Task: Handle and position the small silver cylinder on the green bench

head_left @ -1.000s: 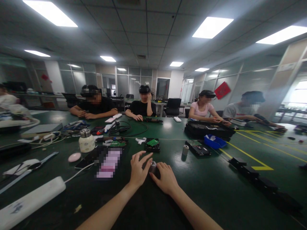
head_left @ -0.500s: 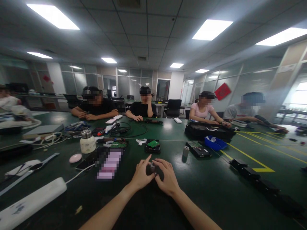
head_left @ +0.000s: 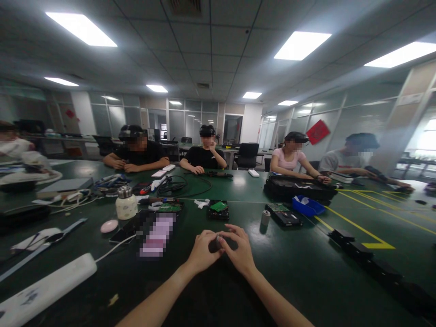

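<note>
My left hand (head_left: pixel 202 251) and my right hand (head_left: pixel 241 251) meet above the table in front of me. Their fingers and thumbs curl in and pinch a small grey cylindrical piece (head_left: pixel 218 238), mostly covered by fingertips, so its exact kind cannot be made out. Ahead and to the right, a short grey metal cylinder (head_left: pixel 265 218) stands upright, apart from both hands. Just beyond my fingers lies a black drive-like unit with a green circuit board (head_left: pixel 218 207). A similar unit (head_left: pixel 284 214) rests farther right, beside the cylinder.
On the left are a cream bottle (head_left: pixel 126 203), a phone with a lit screen (head_left: pixel 158 234), a white power strip (head_left: pixel 51 288) and a pink oval object (head_left: pixel 109 226). A blue tray (head_left: pixel 308 206) and a row of black blocks (head_left: pixel 357 250) occupy the right. Several people sit opposite.
My right fingers have lifted and bent, and my left index finger has curled in from its extended pose. Both hands have closed more tightly round the small piece. The view has tilted slightly.
</note>
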Available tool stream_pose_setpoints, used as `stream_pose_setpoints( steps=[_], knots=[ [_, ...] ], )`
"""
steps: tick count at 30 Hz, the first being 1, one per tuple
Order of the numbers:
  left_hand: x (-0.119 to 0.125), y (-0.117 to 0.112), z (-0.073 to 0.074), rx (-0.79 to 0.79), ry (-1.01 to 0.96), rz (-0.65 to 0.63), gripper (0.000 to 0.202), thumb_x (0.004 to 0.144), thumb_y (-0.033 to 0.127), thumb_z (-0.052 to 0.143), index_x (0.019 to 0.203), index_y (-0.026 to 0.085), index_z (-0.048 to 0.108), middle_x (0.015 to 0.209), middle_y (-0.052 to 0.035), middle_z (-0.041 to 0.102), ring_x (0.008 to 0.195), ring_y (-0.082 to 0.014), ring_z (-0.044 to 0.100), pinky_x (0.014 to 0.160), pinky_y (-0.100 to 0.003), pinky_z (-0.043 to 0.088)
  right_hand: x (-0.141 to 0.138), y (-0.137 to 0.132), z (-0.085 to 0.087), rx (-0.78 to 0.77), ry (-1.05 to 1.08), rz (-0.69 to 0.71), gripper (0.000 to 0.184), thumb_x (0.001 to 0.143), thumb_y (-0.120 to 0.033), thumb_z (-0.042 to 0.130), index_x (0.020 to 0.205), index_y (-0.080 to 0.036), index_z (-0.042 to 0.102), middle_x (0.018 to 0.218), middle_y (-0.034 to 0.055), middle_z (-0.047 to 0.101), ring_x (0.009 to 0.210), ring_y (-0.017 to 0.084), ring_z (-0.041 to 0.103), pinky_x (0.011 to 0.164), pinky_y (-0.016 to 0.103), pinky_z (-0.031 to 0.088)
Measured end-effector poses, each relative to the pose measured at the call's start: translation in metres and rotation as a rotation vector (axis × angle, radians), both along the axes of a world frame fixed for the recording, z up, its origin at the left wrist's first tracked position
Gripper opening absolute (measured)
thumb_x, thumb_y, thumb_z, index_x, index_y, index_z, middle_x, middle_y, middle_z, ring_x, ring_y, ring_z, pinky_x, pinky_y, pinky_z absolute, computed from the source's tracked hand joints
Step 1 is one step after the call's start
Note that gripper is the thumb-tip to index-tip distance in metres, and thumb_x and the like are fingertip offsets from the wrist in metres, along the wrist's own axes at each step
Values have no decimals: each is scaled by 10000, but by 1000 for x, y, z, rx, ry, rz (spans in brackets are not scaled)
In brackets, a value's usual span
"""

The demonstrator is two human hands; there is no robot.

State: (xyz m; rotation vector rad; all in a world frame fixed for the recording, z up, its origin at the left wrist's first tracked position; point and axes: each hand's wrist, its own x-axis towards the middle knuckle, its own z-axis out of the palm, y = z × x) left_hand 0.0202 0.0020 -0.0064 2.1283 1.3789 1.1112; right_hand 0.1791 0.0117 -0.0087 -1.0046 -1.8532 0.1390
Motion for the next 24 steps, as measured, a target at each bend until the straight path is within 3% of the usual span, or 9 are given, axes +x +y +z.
stream_pose_setpoints(
  steps=[4,8,12,16,20,24],
  knots=[
    [1,-1,1,40,7,-12,438,688,207,696,1121,264,651,1032,-41,695,1045,-252,564,902,-396,418,2,1,1,16,99,1,157,848,-350,607,860,-253,730,1009,66,655,958,240,573,867,392,436],
    [0,-1,0,-3,-27,33,446,693,229,697,1137,241,647,1074,-56,682,1048,-244,578,927,-390,418,6,2,0,8,142,-160,247,881,-381,539,879,-215,721,885,66,674,889,234,596,827,367,439],
    [0,-1,-1,-32,-45,57,442,696,243,690,1136,233,649,1093,-62,668,1049,-235,588,948,-373,419,8,0,-3,-221,-85,-401,185,842,-346,591,843,-263,756,954,56,678,964,268,576,844,400,393],
    [0,0,-1,-30,-47,52,441,695,239,683,1134,212,651,1088,-73,663,1042,-232,590,946,-359,425,6,-4,-2,-341,-245,-501,138,810,-340,635,863,-316,760,1052,32,667,1057,274,533,896,426,331],
    [-1,0,-1,-39,-46,58,423,694,253,684,1114,214,661,1074,-75,664,1033,-232,590,941,-362,426,6,-4,-5,-321,-209,-534,249,752,-385,681,979,-297,733,1035,47,670,1038,283,538,890,439,333],
    [-2,0,0,-49,-50,47,436,699,271,689,1131,234,656,1057,-72,661,1023,-233,589,933,-364,426,11,5,-19,-132,-92,-490,111,688,-403,740,731,-303,761,907,72,680,924,318,564,796,459,379]
  ],
)
